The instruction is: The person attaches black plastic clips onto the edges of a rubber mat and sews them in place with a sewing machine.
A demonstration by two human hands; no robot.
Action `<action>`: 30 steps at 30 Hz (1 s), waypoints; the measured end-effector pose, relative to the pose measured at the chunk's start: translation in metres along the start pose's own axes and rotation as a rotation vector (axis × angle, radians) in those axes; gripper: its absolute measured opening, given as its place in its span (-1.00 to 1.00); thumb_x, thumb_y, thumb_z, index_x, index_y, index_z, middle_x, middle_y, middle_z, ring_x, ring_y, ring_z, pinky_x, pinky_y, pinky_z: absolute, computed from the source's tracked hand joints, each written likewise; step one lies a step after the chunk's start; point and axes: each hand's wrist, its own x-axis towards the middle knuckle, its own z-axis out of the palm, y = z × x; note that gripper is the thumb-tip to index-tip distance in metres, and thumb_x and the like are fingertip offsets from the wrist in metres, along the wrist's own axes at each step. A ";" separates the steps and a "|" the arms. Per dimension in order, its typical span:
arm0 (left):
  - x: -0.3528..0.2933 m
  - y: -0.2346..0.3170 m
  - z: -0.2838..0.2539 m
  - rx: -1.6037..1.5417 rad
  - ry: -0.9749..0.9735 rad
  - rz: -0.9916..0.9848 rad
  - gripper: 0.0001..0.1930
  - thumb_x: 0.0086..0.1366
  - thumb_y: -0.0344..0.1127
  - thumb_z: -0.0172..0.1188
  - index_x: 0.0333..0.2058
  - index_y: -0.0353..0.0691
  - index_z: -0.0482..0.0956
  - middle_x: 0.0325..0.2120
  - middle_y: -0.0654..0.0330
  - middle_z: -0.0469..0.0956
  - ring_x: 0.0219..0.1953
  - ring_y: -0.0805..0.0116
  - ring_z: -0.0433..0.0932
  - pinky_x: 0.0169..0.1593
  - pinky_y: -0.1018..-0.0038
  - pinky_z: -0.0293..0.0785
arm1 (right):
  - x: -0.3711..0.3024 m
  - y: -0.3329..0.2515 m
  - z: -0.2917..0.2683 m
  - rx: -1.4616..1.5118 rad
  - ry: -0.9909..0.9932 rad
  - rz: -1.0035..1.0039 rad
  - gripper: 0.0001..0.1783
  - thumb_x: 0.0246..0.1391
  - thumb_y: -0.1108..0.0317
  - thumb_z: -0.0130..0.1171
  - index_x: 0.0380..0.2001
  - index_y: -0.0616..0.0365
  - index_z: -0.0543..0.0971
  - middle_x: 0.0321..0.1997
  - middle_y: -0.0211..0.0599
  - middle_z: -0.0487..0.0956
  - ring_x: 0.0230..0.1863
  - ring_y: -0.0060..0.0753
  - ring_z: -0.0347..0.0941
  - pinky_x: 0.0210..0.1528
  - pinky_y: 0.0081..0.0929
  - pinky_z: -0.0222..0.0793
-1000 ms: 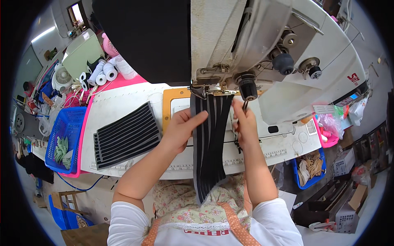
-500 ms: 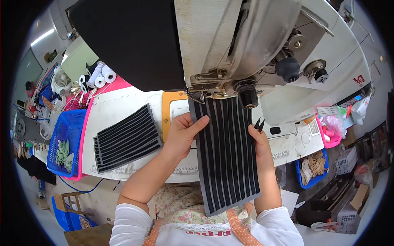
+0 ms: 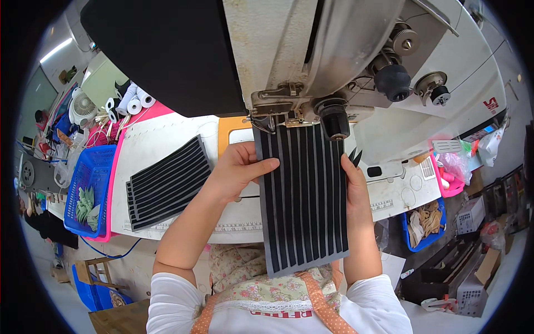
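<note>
A grey fabric panel with black lengthwise strips (image 3: 303,206) lies under the head of a sewing machine (image 3: 289,106), its near end hanging past the table edge toward my apron. My left hand (image 3: 239,170) grips the panel's left edge, thumb on top and fingers beneath. At the right edge, my right hand (image 3: 355,181) is closed with its thumb along the fabric. Two black pointed tips, seemingly of thread snips (image 3: 356,157), stick out of that hand; the rest is hidden in the palm. The panel's far end is out of sight below the presser foot.
Left on the white table (image 3: 239,222) lies a stack of similar striped panels (image 3: 169,183). Beyond it are a blue basket (image 3: 105,161) with green pieces and white thread cones (image 3: 133,106). At right stand a pink tray (image 3: 453,189) and a blue bin (image 3: 439,231) of beige fabric.
The striped panel has moved a little farther under the machine head, and its near end sits higher. Both hands keep their hold on its edges. My view has shifted slightly.
</note>
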 end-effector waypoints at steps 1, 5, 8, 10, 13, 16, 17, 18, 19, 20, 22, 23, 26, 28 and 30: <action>0.000 0.000 0.000 0.025 -0.014 -0.004 -0.87 0.04 -0.57 0.15 -0.37 -0.38 0.51 -0.51 0.13 0.56 -0.61 0.55 0.49 -0.54 0.77 0.41 | 0.000 0.000 0.000 0.020 0.008 0.007 -0.74 -0.01 0.33 0.09 -0.28 0.30 0.47 -0.39 -0.28 0.56 -0.48 -0.56 0.47 -0.42 -0.75 0.34; -0.001 0.000 -0.003 0.017 -0.031 -0.009 -0.85 0.00 -0.59 0.16 -0.37 -0.38 0.51 -0.52 0.13 0.56 -0.62 0.54 0.49 -0.55 0.77 0.41 | -0.014 0.019 -0.015 -0.098 -0.044 -0.014 -0.74 -0.04 0.40 0.09 -0.27 0.32 0.46 -0.39 -0.25 0.56 -0.48 -0.52 0.47 -0.41 -0.72 0.35; 0.000 0.001 -0.004 0.018 -0.042 -0.012 -0.84 -0.01 -0.59 0.17 -0.37 -0.38 0.51 -0.53 0.13 0.56 -0.62 0.55 0.49 -0.56 0.78 0.40 | -0.025 0.021 -0.017 -0.125 -0.056 -0.032 -0.74 -0.06 0.44 0.09 -0.26 0.33 0.46 -0.40 -0.24 0.55 -0.48 -0.50 0.47 -0.40 -0.70 0.35; 0.000 0.003 -0.003 0.023 -0.051 -0.013 -0.84 -0.02 -0.59 0.18 -0.38 -0.37 0.52 -0.54 0.14 0.56 -0.63 0.55 0.48 -0.57 0.79 0.38 | -0.033 0.017 -0.014 -0.102 -0.048 -0.054 -0.75 -0.08 0.47 0.09 -0.27 0.33 0.46 -0.40 -0.23 0.55 -0.49 -0.50 0.46 -0.40 -0.69 0.35; 0.000 0.007 -0.001 0.034 -0.047 -0.022 -0.83 -0.03 -0.59 0.19 -0.38 -0.36 0.52 -0.54 0.15 0.56 -0.64 0.56 0.47 -0.58 0.80 0.36 | -0.033 0.012 -0.016 -0.106 -0.053 -0.069 -0.80 -0.09 0.49 0.11 -0.32 0.31 0.46 -0.44 -0.26 0.53 -0.51 -0.54 0.42 -0.42 -0.71 0.32; 0.000 0.011 0.002 0.059 -0.019 -0.042 -0.83 -0.04 -0.59 0.20 -0.39 -0.36 0.52 -0.55 0.16 0.56 -0.65 0.58 0.46 -0.60 0.82 0.33 | -0.026 0.003 -0.021 -0.156 -0.088 -0.078 -0.92 -0.09 0.49 0.14 -0.46 0.24 0.48 -0.54 -0.36 0.50 -0.58 -0.65 0.35 -0.50 -0.77 0.23; 0.000 0.011 0.002 0.059 -0.019 -0.041 -0.83 -0.04 -0.59 0.20 -0.39 -0.36 0.52 -0.55 0.16 0.56 -0.65 0.58 0.46 -0.60 0.82 0.33 | -0.025 0.002 -0.020 -0.155 -0.089 -0.079 -0.92 -0.09 0.49 0.14 -0.46 0.24 0.48 -0.54 -0.36 0.50 -0.58 -0.65 0.35 -0.50 -0.77 0.23; 0.000 0.011 0.003 0.059 -0.014 -0.040 -0.84 -0.04 -0.59 0.20 -0.39 -0.35 0.52 -0.56 0.17 0.56 -0.65 0.58 0.46 -0.61 0.82 0.32 | -0.023 0.001 -0.019 -0.168 -0.084 -0.085 -0.89 -0.09 0.49 0.14 -0.43 0.26 0.47 -0.52 -0.33 0.51 -0.57 -0.63 0.36 -0.48 -0.76 0.25; 0.000 0.011 0.003 0.060 -0.009 -0.038 -0.84 -0.04 -0.59 0.19 -0.40 -0.35 0.52 -0.56 0.17 0.56 -0.66 0.59 0.45 -0.62 0.82 0.31 | -0.021 0.001 -0.018 -0.181 -0.079 -0.090 -0.86 -0.09 0.48 0.13 -0.40 0.27 0.47 -0.49 -0.31 0.51 -0.56 -0.61 0.37 -0.46 -0.75 0.27; -0.001 0.010 0.003 0.060 -0.004 -0.036 -0.84 -0.04 -0.59 0.19 -0.40 -0.35 0.53 -0.56 0.17 0.56 -0.66 0.59 0.45 -0.62 0.82 0.30 | -0.019 0.000 -0.017 -0.194 -0.074 -0.096 -0.83 -0.09 0.47 0.12 -0.37 0.28 0.47 -0.47 -0.29 0.52 -0.55 -0.60 0.39 -0.44 -0.74 0.29; 0.000 0.010 0.003 0.059 0.002 -0.034 -0.85 -0.04 -0.59 0.19 -0.40 -0.35 0.53 -0.57 0.17 0.56 -0.66 0.60 0.44 -0.63 0.82 0.29 | -0.015 -0.001 -0.015 -0.208 -0.069 -0.102 -0.81 -0.09 0.46 0.11 -0.34 0.29 0.46 -0.45 -0.26 0.53 -0.54 -0.58 0.40 -0.43 -0.73 0.31; 0.000 0.010 0.002 0.059 -0.005 -0.033 -0.85 -0.04 -0.59 0.19 -0.40 -0.35 0.53 -0.57 0.17 0.56 -0.67 0.60 0.44 -0.63 0.82 0.29 | -0.013 -0.002 -0.013 -0.208 -0.069 -0.108 -0.81 -0.09 0.45 0.12 -0.34 0.29 0.46 -0.45 -0.27 0.53 -0.54 -0.59 0.40 -0.43 -0.74 0.30; 0.002 0.009 0.000 0.059 -0.027 -0.029 -0.85 -0.03 -0.59 0.19 -0.41 -0.35 0.53 -0.58 0.17 0.56 -0.68 0.60 0.44 -0.65 0.81 0.28 | -0.007 -0.005 -0.009 -0.207 -0.066 -0.126 -0.80 -0.08 0.43 0.13 -0.35 0.28 0.46 -0.45 -0.29 0.52 -0.55 -0.60 0.39 -0.43 -0.75 0.29; 0.003 0.008 -0.001 0.063 -0.028 -0.025 -0.85 -0.04 -0.60 0.19 -0.41 -0.35 0.53 -0.58 0.17 0.56 -0.69 0.60 0.43 -0.65 0.81 0.28 | -0.004 -0.008 -0.004 -0.214 -0.066 -0.133 -0.81 -0.08 0.43 0.13 -0.35 0.28 0.46 -0.46 -0.30 0.52 -0.55 -0.61 0.39 -0.44 -0.75 0.29; 0.003 0.008 -0.002 0.073 -0.029 -0.020 -0.85 -0.04 -0.60 0.19 -0.41 -0.35 0.54 -0.58 0.16 0.56 -0.69 0.60 0.43 -0.66 0.81 0.27 | 0.000 -0.011 0.001 -0.228 -0.064 -0.147 -0.81 -0.08 0.42 0.13 -0.36 0.28 0.47 -0.47 -0.31 0.52 -0.56 -0.62 0.38 -0.44 -0.76 0.28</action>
